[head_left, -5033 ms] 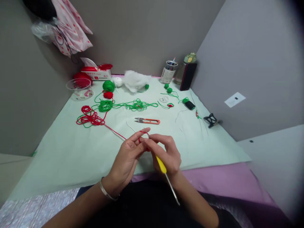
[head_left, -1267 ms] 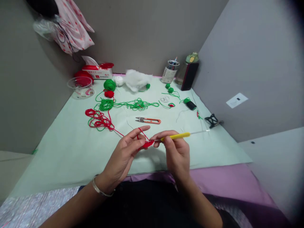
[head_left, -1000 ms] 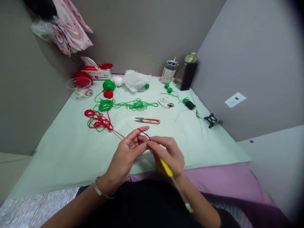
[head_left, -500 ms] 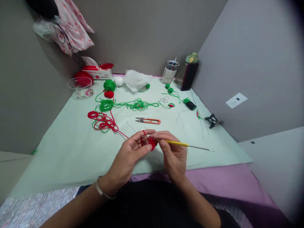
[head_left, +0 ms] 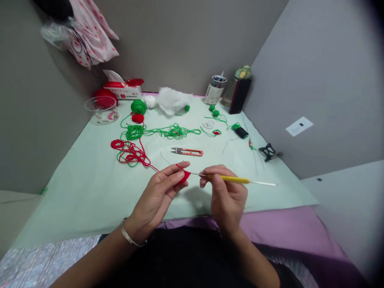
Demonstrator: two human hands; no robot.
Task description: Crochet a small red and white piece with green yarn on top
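Between the thumb and fingers of my left hand [head_left: 160, 188] is a small red crocheted piece [head_left: 185, 176]. Red yarn [head_left: 132, 154] runs from a loose tangle on the table up over the left fingers. My right hand [head_left: 229, 196] grips a crochet hook [head_left: 235, 179] by its yellow handle. The hook's thin metal tip reaches left to the red piece's edge; whether it sits in a stitch I cannot tell. Orange-handled thread snips [head_left: 187, 152] lie just beyond my hands.
Green yarn [head_left: 174, 131] stretches across the table behind the snips. At the back stand a clear plastic tub [head_left: 103, 116], a tissue box [head_left: 129, 92], white stuffing [head_left: 172, 102], a pen can [head_left: 214, 92] and a phone [head_left: 240, 96] against a bottle. A black stand [head_left: 270, 153] sits at right.
My right hand has moved right with the hook, opening a gap between the hands. The left fingers have closed flatter over the red piece, which has shifted slightly left.
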